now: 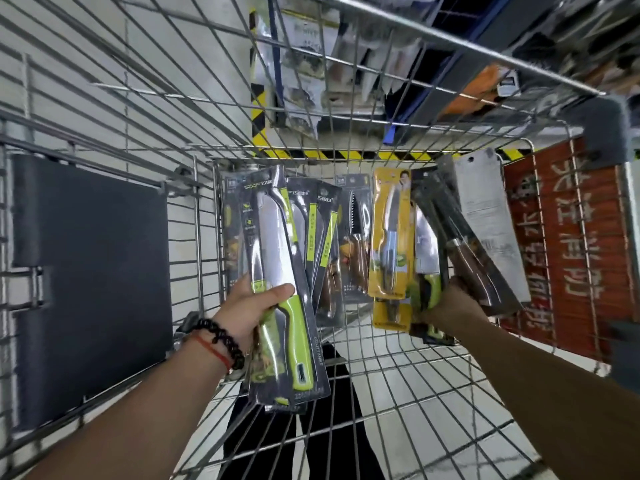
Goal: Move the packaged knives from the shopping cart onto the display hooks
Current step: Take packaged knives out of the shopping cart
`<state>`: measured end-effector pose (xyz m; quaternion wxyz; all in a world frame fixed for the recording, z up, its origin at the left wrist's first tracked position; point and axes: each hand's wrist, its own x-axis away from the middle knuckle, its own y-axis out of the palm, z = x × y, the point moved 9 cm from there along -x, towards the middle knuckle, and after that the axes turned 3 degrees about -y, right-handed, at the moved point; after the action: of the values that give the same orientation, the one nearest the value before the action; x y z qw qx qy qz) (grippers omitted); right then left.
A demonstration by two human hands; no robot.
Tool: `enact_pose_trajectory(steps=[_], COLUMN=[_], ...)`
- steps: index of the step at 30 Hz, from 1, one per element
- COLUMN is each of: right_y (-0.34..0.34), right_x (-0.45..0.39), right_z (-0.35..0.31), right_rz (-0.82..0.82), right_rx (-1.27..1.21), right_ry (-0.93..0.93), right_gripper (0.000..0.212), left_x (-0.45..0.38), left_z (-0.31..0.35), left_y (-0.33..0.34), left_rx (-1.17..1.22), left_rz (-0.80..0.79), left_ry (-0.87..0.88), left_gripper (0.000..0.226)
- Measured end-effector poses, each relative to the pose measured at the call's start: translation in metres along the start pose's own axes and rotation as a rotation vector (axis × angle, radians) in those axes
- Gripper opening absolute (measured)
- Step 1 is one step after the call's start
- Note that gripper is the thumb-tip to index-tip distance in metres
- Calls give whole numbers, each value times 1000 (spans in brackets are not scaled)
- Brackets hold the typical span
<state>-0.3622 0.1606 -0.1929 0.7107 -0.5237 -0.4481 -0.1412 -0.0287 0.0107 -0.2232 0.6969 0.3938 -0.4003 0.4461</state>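
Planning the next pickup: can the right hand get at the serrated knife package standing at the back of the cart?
Probably not yet: the right hand already grips several packages, the yellow knife package among them. The serrated knife package stands unobstructed.

The silver wire shopping cart (381, 393) is bare, shiny metal. The dark knife package with the lime-green handle (277, 271) has glossy clear plastic over card; its blade looks polished steel. The black flat cart flap (93, 271) is matt plastic.
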Motion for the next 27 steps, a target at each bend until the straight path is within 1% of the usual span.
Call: enact_pose_trajectory(steps=[3,5,7,8,9,11,12,14,15,17,18,21,24,25,26,27], right_y=[-5,-20,-35,-41,-44,-53,-59,-70,-73,-73,-72,-57,-27,-16,-6,3], right_x=[-1,-7,1,16,30,57,67,77,85,98,104,117,121,123,126,127], right_z=[5,18,31,28,25,18,17,18,14,-2,-12,-44,-79,-96,-114,-129], right_rz=[-99,-82,-89,-142,-226,-383,-427,-451,-476,-499,-490,-437,-435,-439,-439,-422], right_rx=[-70,-219,-481,-606,-725,-890,-923,-936,-954,-1025,-1024,-945,-879,-865,-843,-811], right_ry=[34,70,106,119,144,159,160,121,89,-8,-64,-240,-304,-341,-382,-415], right_gripper=[40,33,40,44,44,28,27,53,58,42,41,50,46,45,48,53], left_x=[2,3,7,9,10,14,16,20,21,23,23,20,23,27,28,28], left_z=[0,1,4,6,7,10,13,16,18,21,23,28,39,45,50,53], left_y=[2,2,5,7,6,6,7,7,7,10,12,14,35,41,47,53], left_rx=[-4,3,5,7,26,52,51,54,62,88,101,131,85,70,74,97], left_rz=[5,15,12,13,23,41,50,79,98,119,130,177,134,131,123,109], left_ry=[-10,-7,0,3,6,11,15,19,22,23,28,53,92,125,163,172], left_gripper=[116,118,125,131,139,148,148,143,140,136,136,125,107,93,74,61])
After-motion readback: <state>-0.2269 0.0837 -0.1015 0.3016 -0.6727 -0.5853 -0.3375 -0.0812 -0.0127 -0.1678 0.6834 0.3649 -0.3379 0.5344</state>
